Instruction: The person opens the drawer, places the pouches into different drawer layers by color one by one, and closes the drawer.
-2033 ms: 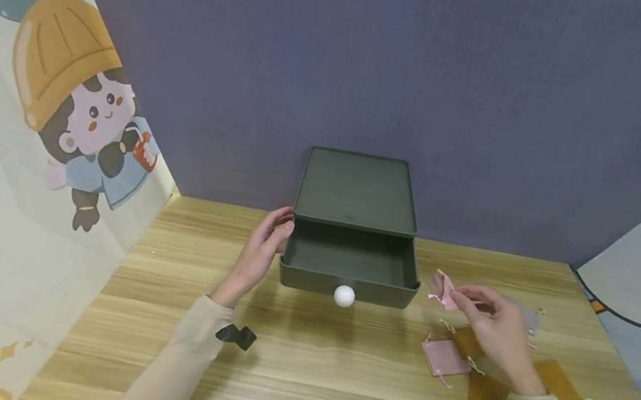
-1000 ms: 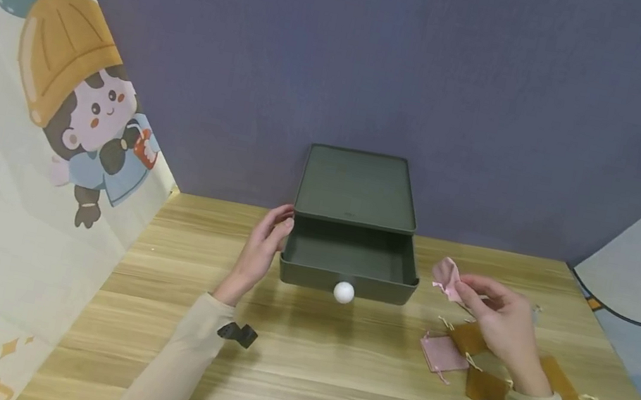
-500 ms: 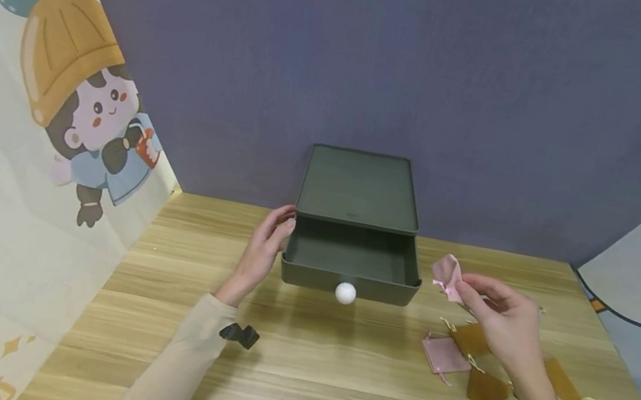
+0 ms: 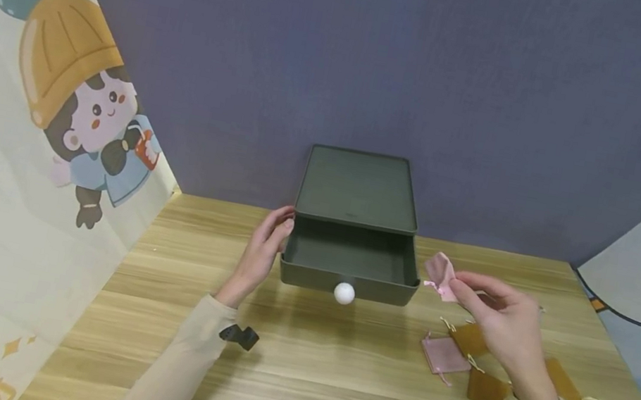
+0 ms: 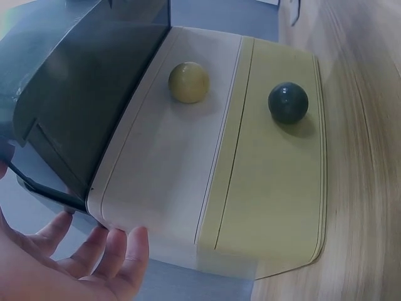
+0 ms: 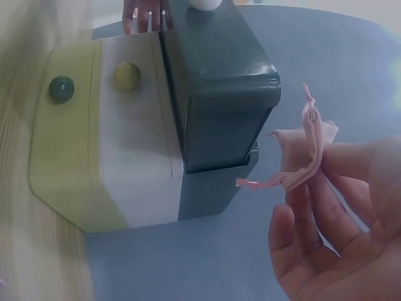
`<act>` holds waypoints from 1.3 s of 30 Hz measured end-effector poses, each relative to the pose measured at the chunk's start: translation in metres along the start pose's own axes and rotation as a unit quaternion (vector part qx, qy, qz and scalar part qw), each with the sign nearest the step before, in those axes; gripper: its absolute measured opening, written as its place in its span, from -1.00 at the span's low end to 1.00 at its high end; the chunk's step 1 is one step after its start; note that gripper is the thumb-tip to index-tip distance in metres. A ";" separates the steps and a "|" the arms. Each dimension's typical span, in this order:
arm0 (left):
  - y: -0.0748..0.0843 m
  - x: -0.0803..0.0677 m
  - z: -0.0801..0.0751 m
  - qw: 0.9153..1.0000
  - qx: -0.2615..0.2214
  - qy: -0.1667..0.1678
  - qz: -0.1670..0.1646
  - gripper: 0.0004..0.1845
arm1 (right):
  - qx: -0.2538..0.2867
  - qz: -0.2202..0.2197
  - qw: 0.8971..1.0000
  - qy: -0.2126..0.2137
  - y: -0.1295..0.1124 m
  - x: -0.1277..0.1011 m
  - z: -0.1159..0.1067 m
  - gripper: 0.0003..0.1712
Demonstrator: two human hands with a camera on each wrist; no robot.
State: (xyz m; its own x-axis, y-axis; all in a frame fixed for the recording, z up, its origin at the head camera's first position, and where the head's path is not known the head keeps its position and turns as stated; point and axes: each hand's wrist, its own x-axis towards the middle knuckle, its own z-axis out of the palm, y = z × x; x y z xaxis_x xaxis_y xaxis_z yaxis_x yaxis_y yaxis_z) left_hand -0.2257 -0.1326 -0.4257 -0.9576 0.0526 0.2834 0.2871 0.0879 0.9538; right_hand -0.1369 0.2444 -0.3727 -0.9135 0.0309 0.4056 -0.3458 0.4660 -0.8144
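A small pink drawstring pouch (image 4: 439,272) is pinched between the thumb and fingers of my right hand (image 4: 507,326), just right of the open top drawer. Its cords dangle loose in the right wrist view. The dark green top drawer (image 4: 306,278), with a white knob (image 4: 345,294), is pulled out from the drawer unit (image 4: 361,186), and no item shows inside. My left hand (image 4: 258,253) rests against the unit's left side. In the left wrist view its fingers (image 5: 135,257) lie relaxed along the side, near the white middle drawer (image 5: 156,157).
Another pink pouch (image 4: 444,356) and several brown pouches, one of them the brown pouch (image 4: 564,382), lie on the wooden table (image 4: 326,387) at the right. Below the white drawer sits a yellow-green drawer (image 5: 272,188). A purple-grey wall (image 4: 383,61) stands behind.
My right hand has risen slightly off the pouches and lately shifted left, bringing the pink pouch nearer the drawer. The left hand and drawer unit have stayed put.
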 end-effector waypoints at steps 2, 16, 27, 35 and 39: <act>0.000 -0.001 0.000 1.000 0.001 0.001 0.001 -0.44 | 0.001 -0.004 1.000 0.001 -0.003 0.001 0.001 -0.75; 0.000 -0.003 0.001 1.000 0.000 -0.003 -0.011 -0.42 | 0.015 -0.060 0.998 0.007 -0.024 0.011 0.008 -0.77; 0.001 -0.004 0.002 1.000 0.001 -0.003 -0.013 -0.41 | -0.008 -0.038 0.999 -0.033 -0.039 0.021 0.015 -0.81; 0.000 -0.001 0.001 1.000 -0.003 0.003 -0.014 -0.43 | -0.030 -0.050 0.996 -0.064 -0.048 0.036 0.031 -0.84; -0.001 0.000 0.000 1.000 -0.008 0.006 -0.014 -0.43 | -0.035 -0.056 0.994 -0.090 -0.049 0.045 0.040 -0.84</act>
State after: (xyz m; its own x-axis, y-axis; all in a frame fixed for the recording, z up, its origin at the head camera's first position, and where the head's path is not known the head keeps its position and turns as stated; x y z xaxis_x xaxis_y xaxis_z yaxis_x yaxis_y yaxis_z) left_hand -0.2258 -0.1328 -0.4262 -0.9656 0.0384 0.2571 0.2594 0.0737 0.9630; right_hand -0.1692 0.1878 -0.3309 -0.8959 -0.1804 0.4061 -0.4374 0.5189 -0.7344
